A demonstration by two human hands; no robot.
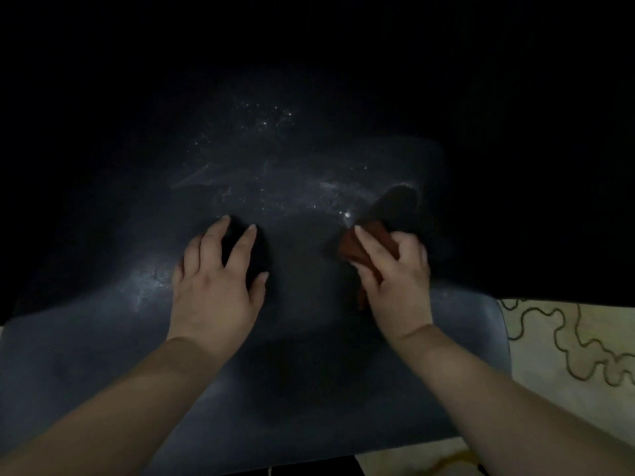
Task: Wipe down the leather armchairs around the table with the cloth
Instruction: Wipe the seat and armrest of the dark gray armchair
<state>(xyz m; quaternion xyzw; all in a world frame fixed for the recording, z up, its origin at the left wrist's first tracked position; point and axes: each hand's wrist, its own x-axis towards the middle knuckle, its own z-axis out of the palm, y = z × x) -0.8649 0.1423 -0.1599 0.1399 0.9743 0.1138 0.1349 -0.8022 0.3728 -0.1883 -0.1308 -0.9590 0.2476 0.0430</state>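
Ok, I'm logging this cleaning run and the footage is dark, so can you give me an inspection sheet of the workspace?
Surface: dark leather armchair seat, with pale specks and smears toward the back.
Job's things: reddish-brown cloth, bunched, on the seat.
Clutter: nothing seen.
Hands: left hand spread flat, fingers straight, resting on the seat; right hand grips the cloth.
Cables: nothing seen.
Surroundings: pale rug with dark wavy lines at right; everything beyond the chair is too dark to tell.
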